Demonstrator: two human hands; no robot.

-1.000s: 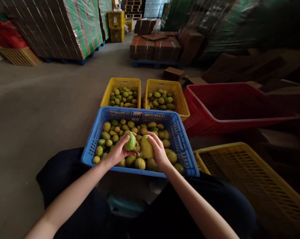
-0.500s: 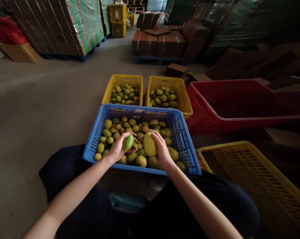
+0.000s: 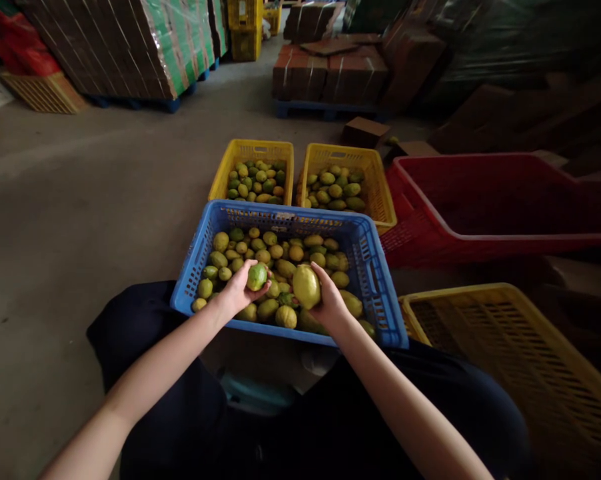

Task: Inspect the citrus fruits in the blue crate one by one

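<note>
Above the fruit in a blue crate [image 3: 188, 277], my left hand [image 3: 236, 292] is closed around a green lemon [image 3: 257, 277]. To the right of it, my right hand [image 3: 332, 299] grips a larger yellow-green lemon [image 3: 306, 287]; its fingers are partly hidden behind the fruit. The two held lemons are apart from each other. Under and around both hands lie many loose lemons [image 3: 286, 317], green to yellow, in the blue crate, which is just in front of my knees.
Two yellow crates [image 3: 251, 145] holding lemons stand beyond the blue one. At the right are a red crate [image 3: 450, 237] and another yellow crate [image 3: 505, 290]. Flattened cartons [image 3: 300, 73] on a blue pallet and a wrapped stack [image 3: 115, 53] stand farther back.
The lemon in my left hand has turned, showing a different side. The right-hand lemon has also been rotated, and its end shows differently. The camera view has shifted slightly.
</note>
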